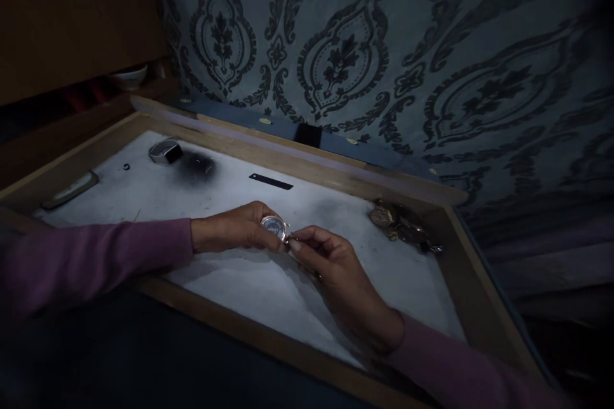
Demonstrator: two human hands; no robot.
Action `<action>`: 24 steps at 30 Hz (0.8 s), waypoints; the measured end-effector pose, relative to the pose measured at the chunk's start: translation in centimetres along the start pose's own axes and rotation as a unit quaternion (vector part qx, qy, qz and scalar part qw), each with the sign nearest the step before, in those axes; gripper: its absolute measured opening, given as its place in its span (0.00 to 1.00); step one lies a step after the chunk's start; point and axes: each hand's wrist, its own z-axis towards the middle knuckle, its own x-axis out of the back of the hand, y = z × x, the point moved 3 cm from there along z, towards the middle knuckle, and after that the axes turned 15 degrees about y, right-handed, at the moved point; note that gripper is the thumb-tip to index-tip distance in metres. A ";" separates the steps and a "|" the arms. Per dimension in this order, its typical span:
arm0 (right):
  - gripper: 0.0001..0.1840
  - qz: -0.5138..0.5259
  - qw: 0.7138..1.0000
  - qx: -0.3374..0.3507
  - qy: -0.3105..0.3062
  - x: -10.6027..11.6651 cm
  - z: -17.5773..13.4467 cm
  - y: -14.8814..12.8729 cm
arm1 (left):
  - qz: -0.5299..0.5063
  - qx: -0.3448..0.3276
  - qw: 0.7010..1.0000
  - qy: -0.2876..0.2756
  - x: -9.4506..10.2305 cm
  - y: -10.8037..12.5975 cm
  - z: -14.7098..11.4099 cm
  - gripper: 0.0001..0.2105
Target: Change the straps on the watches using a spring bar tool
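A round watch case (274,228) with a shiny rim is in my left hand (244,228), thumb along its near edge and fingers behind it. Its face is turned up towards me, over the white surface of a shallow wooden tray. My right hand (330,257) is pinched close against the right side of the watch, by its lugs. Something small and thin shows at those fingertips, but in the dim light I cannot tell what it is.
Several metal watches (403,225) lie at the tray's right end. A flat black strip (271,181) lies behind my hands. Towards the back left are a boxy grey object (165,151) and a dark smudge (196,168). A wooden rim (268,326) surrounds the white surface.
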 end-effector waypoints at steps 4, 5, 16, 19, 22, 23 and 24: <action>0.17 -0.001 1.000 -0.007 -0.008 0.0 0.0 -0.4 | 0.002 0.002 1.000 -0.006 0.1 0.0 0.1 0.10; 0.17 0.003 1.000 -0.007 -0.009 0.0 0.0 -0.6 | 0.001 0.004 1.000 -0.006 0.2 0.0 0.1 0.11; 0.18 0.029 0.999 0.009 0.013 0.7 0.0 -2.4 | 0.005 -0.014 0.998 -0.064 -0.1 0.6 -0.2 0.06; 0.17 0.030 0.999 0.022 0.009 0.8 0.0 -2.5 | 0.040 -0.032 0.995 -0.082 -0.1 0.5 -0.1 0.08; 0.15 0.036 0.999 0.034 -0.001 0.8 0.1 -2.5 | 0.056 -0.035 0.994 -0.087 0.0 0.4 0.0 0.09; 0.14 0.039 0.999 0.034 -0.002 0.9 0.2 -2.4 | 0.064 -0.033 0.994 -0.087 0.1 0.3 0.1 0.10; 0.14 0.041 0.999 0.032 -0.004 0.9 0.3 -2.3 | 0.072 -0.032 0.993 -0.086 0.1 0.3 0.1 0.10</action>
